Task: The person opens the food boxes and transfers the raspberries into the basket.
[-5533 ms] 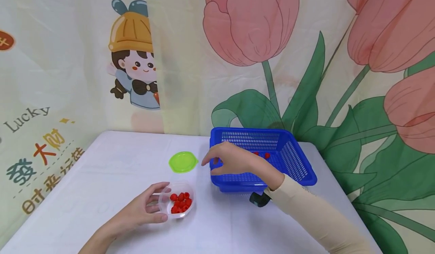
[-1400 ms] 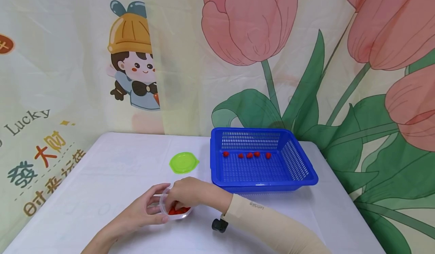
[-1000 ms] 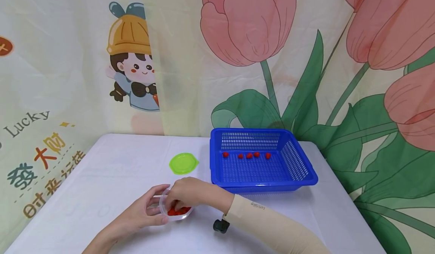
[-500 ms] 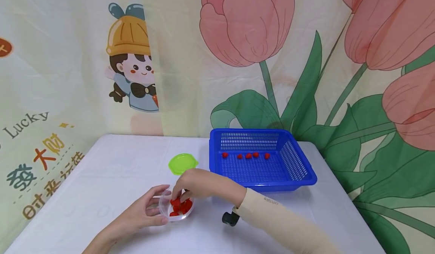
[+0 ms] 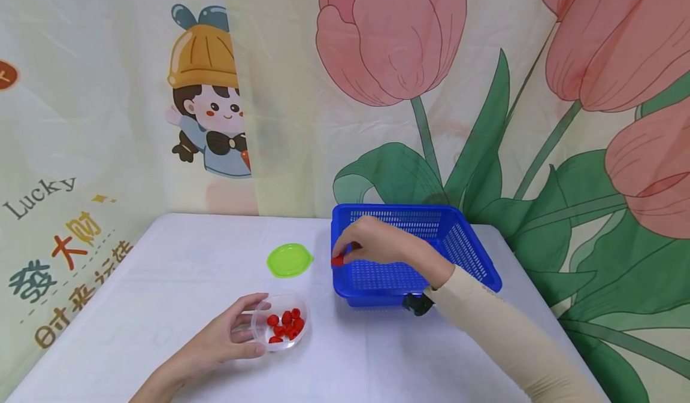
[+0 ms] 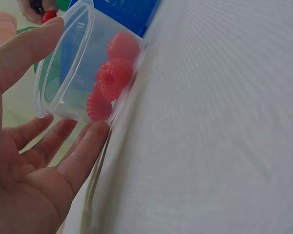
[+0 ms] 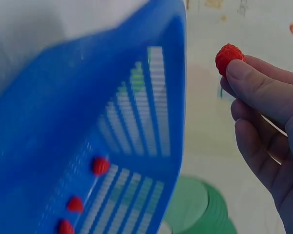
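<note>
My left hand (image 5: 229,334) holds a clear plastic tub (image 5: 288,347) on the white table, thumb on one side and fingers on the other. Several red raspberries (image 5: 287,318) lie inside; the left wrist view shows them at the tub's base. Over the left rim of a blue plastic basket (image 5: 377,299), my right hand (image 5: 377,240) pinches one raspberry (image 7: 228,58) between thumb and forefinger. More raspberries (image 7: 100,166) lie in a row on the basket floor, as the right wrist view shows. In the head view my right hand and forearm hide them.
A bright green lid (image 5: 290,260) lies flat on the white table (image 5: 178,271), behind the tub and left of the basket. A printed curtain (image 5: 291,91) hangs right behind the table's far edge. A small black device (image 5: 417,304) sits at my right wrist.
My right hand has come out of the tub with a raspberry and moved right and away from me to the basket's left rim. My left hand and the tub have stayed put.
</note>
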Demonstrator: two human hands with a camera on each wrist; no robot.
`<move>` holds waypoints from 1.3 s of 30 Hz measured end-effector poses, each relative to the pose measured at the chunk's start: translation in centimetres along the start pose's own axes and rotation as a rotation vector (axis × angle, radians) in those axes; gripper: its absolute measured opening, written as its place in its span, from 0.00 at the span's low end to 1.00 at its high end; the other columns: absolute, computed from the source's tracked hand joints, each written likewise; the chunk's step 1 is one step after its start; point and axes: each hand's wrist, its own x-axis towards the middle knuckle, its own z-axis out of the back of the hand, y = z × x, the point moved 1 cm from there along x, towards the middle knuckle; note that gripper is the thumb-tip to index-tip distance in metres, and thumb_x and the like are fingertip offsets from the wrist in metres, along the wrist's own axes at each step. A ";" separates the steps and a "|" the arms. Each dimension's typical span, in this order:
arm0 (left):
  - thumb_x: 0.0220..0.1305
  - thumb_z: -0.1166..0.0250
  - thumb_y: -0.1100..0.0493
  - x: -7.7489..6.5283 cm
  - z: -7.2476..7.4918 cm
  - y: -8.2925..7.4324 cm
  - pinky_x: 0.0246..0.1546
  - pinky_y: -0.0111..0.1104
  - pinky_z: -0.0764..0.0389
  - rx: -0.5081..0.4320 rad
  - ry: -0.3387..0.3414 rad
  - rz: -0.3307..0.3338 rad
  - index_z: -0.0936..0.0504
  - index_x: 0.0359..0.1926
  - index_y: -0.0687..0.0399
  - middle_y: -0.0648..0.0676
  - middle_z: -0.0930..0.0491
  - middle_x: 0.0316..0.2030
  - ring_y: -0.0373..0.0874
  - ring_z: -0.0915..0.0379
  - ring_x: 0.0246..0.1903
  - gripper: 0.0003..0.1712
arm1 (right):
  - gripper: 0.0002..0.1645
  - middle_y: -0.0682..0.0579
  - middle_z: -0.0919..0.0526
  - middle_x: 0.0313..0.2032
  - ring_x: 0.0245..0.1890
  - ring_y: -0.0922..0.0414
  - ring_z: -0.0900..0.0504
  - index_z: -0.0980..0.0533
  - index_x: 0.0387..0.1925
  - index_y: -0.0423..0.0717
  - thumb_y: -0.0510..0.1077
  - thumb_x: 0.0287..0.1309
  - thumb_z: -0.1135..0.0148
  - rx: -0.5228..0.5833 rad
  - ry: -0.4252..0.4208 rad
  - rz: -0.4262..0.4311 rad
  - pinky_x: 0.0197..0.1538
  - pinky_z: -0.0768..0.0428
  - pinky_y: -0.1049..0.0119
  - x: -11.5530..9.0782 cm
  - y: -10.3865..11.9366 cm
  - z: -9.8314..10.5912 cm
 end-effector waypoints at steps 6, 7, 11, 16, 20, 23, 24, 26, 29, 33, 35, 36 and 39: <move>0.64 0.22 0.60 0.0 0.0 0.2 0.61 0.25 0.21 -0.005 -0.002 0.003 0.42 0.81 0.46 0.62 0.37 0.77 0.61 0.30 0.70 0.52 | 0.11 0.57 0.09 0.44 0.39 0.61 0.12 0.10 0.49 0.49 0.38 0.67 0.27 -0.030 -0.036 -0.077 0.44 0.13 0.70 -2.2 -5.0 2.5; 0.64 0.22 0.60 0.0 0.1 0.2 0.60 0.24 0.21 -0.007 0.000 0.002 0.42 0.81 0.45 0.62 0.37 0.77 0.61 0.29 0.70 0.52 | 0.10 0.56 0.09 0.44 0.41 0.60 0.11 0.10 0.49 0.49 0.38 0.67 0.27 -0.040 -0.042 -0.087 0.45 0.13 0.68 -2.7 -5.8 2.8; 0.64 0.22 0.59 -0.1 0.1 0.2 0.60 0.23 0.22 -0.007 0.003 0.002 0.42 0.81 0.45 0.61 0.37 0.77 0.61 0.30 0.71 0.52 | 0.10 0.55 0.08 0.44 0.44 0.58 0.11 0.10 0.48 0.47 0.37 0.67 0.27 -0.063 -0.066 -0.154 0.48 0.12 0.64 -4.4 -8.9 3.8; 0.64 0.22 0.60 -0.1 0.1 0.2 0.60 0.22 0.23 -0.006 0.001 0.003 0.42 0.81 0.44 0.61 0.37 0.77 0.62 0.30 0.71 0.52 | 0.10 0.52 0.08 0.43 0.43 0.56 0.11 0.10 0.48 0.46 0.37 0.67 0.27 -0.055 -0.064 -0.270 0.51 0.11 0.58 -6.3 -12.5 3.9; 0.63 0.22 0.59 -0.1 0.0 0.0 0.61 0.23 0.23 -0.005 -0.006 0.019 0.41 0.81 0.44 0.60 0.36 0.77 0.60 0.31 0.72 0.52 | 0.10 0.51 0.09 0.44 0.45 0.54 0.11 0.11 0.48 0.44 0.36 0.66 0.27 -0.068 -0.051 -0.363 0.53 0.12 0.55 -7.7 -14.8 3.6; 0.63 0.22 0.59 -0.2 -0.1 -0.1 0.61 0.24 0.22 0.001 -0.008 0.016 0.42 0.81 0.45 0.60 0.36 0.77 0.61 0.31 0.72 0.52 | 0.10 0.50 0.09 0.43 0.45 0.52 0.11 0.11 0.47 0.44 0.35 0.66 0.28 -0.074 -0.035 -0.429 0.53 0.12 0.54 -8.5 -15.9 3.3; 0.63 0.22 0.59 -0.2 -0.1 -0.1 0.61 0.23 0.22 -0.003 -0.008 0.013 0.42 0.81 0.45 0.60 0.36 0.77 0.60 0.31 0.72 0.52 | 0.09 0.50 0.09 0.43 0.45 0.52 0.11 0.11 0.47 0.44 0.34 0.66 0.28 -0.081 -0.027 -0.445 0.53 0.12 0.54 -8.6 -16.2 3.3; 0.63 0.22 0.59 -0.2 0.0 -0.1 0.60 0.22 0.23 -0.005 -0.007 -0.001 0.41 0.81 0.45 0.61 0.36 0.77 0.61 0.30 0.71 0.52 | 0.09 0.50 0.09 0.42 0.44 0.52 0.12 0.10 0.46 0.44 0.34 0.65 0.27 -0.083 -0.011 -0.484 0.53 0.12 0.54 -8.8 -16.7 3.1; 0.64 0.22 0.60 -0.3 0.0 -0.1 0.59 0.22 0.23 -0.007 -0.004 -0.013 0.41 0.81 0.45 0.62 0.36 0.77 0.61 0.29 0.70 0.51 | 0.08 0.51 0.09 0.41 0.44 0.52 0.12 0.10 0.45 0.45 0.34 0.65 0.26 -0.090 0.012 -0.525 0.52 0.11 0.54 -9.1 -17.4 2.7; 0.64 0.23 0.60 -0.3 -0.1 -0.1 0.59 0.22 0.23 -0.012 -0.003 -0.019 0.41 0.81 0.46 0.63 0.36 0.77 0.62 0.29 0.70 0.51 | 0.08 0.50 0.10 0.41 0.45 0.51 0.12 0.10 0.44 0.44 0.33 0.64 0.27 -0.092 0.029 -0.549 0.52 0.11 0.53 -9.3 -18.2 2.2; 0.64 0.23 0.60 -0.4 -0.1 -0.1 0.59 0.22 0.23 -0.015 -0.005 -0.017 0.41 0.81 0.46 0.63 0.36 0.77 0.62 0.30 0.70 0.51 | 0.08 0.50 0.10 0.41 0.44 0.51 0.12 0.10 0.43 0.45 0.33 0.64 0.27 -0.102 0.042 -0.552 0.52 0.12 0.53 -9.3 -18.6 1.9; 0.64 0.23 0.60 -0.4 -0.1 -0.1 0.59 0.22 0.23 -0.014 -0.006 -0.016 0.41 0.81 0.46 0.62 0.36 0.77 0.62 0.30 0.71 0.51 | 0.08 0.51 0.10 0.40 0.44 0.51 0.12 0.10 0.42 0.45 0.33 0.64 0.26 -0.105 0.050 -0.559 0.52 0.12 0.54 -9.3 -18.9 1.8; 0.64 0.23 0.60 -0.4 -0.1 -0.1 0.60 0.21 0.23 -0.009 -0.006 -0.009 0.41 0.80 0.45 0.62 0.36 0.76 0.62 0.30 0.71 0.50 | 0.07 0.52 0.10 0.39 0.42 0.53 0.12 0.10 0.41 0.46 0.33 0.63 0.26 -0.133 0.079 -0.572 0.51 0.12 0.54 -9.4 -19.4 1.4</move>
